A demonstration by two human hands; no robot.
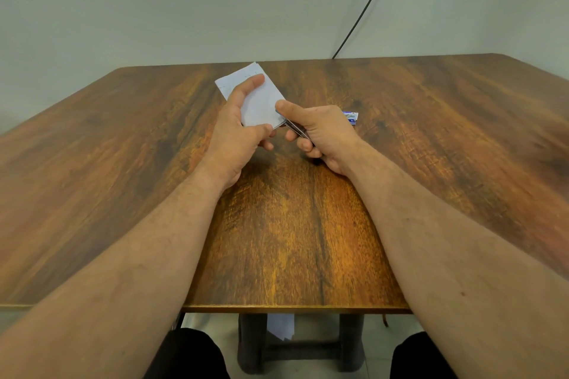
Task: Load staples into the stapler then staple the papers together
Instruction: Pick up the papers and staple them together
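Observation:
My left hand (238, 129) holds a small stack of white papers (257, 98) above the middle of the table, thumb on top. My right hand (320, 135) grips a small metal stapler (294, 127), thumb pressing on its top. The stapler's front end sits on the near right corner of the papers. Most of the stapler is hidden inside my right hand.
A small blue and white staple box (351, 116) lies on the wooden table (292, 240) just right of my right hand. A black cable (363, 12) runs down the wall behind the table. Some white paper (280, 326) lies on the floor under the table.

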